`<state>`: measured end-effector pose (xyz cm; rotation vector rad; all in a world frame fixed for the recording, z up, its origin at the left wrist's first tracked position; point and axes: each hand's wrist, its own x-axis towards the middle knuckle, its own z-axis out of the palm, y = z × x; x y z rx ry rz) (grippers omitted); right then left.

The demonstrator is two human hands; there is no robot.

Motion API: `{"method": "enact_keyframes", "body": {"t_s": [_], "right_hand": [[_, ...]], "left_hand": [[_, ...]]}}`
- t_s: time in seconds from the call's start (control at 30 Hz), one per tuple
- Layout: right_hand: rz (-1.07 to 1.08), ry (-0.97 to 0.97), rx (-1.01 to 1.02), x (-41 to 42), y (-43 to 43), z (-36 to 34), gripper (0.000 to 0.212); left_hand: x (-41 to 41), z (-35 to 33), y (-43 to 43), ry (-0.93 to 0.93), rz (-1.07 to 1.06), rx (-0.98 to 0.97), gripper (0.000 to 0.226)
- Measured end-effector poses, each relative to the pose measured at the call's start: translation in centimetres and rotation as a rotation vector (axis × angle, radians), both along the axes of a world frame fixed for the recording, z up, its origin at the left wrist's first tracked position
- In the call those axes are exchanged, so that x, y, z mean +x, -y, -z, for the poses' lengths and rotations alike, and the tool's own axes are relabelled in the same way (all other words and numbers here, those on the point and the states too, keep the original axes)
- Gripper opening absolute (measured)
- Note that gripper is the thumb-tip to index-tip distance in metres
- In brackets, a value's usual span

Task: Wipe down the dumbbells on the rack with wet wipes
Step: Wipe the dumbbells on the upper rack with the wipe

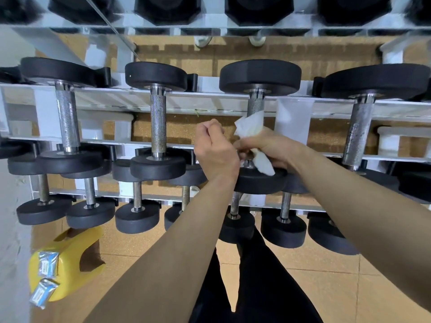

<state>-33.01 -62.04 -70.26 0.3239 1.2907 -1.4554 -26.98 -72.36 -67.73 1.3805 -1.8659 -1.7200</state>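
Several black dumbbells with knurled steel handles lie on a white tiered rack. On the middle tier, the third dumbbell from the left has a white wet wipe wrapped round its handle. My right hand grips the wipe around that handle, just above the near black head. My left hand sits beside it with its fingers curled; whether it holds anything I cannot tell. Most of the handle is hidden behind both hands.
A yellow plastic jug with two wipe packets on it stands on the tiled floor at lower left. Lower-tier dumbbells jut out toward me. A white wall runs along the left. My legs in black trousers stand below.
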Motion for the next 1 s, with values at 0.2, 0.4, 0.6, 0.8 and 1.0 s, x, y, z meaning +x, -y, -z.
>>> {"method": "enact_keyframes", "body": {"t_s": [0.2, 0.4, 0.6, 0.8, 1.0], "right_hand": [[0.045, -0.44, 0.518, 0.5, 1.5, -0.1, 0.041], [0.583, -0.407, 0.554, -2.9, 5.2, -0.4, 0.032], [0.187, -0.245, 0.2, -1.4, 1.9, -0.2, 0.021], [-0.291, -0.543, 0.28, 0.5, -0.7, 1.9, 0.048], [-0.32, -0.788, 0.517, 1.3, -2.0, -0.4, 0.064]], "left_hand": [[0.0, 0.1, -0.1, -0.029, -0.013, -0.001, 0.024], [-0.1, 0.5, -0.1, -0.014, -0.017, -0.018, 0.028], [-0.1, 0.6, 0.2, 0.015, -0.015, 0.031, 0.026], [-0.2, 0.4, 0.3, 0.065, 0.004, 0.03, 0.026], [-0.2, 0.4, 0.0, 0.083, 0.029, 0.026, 0.026]]}}
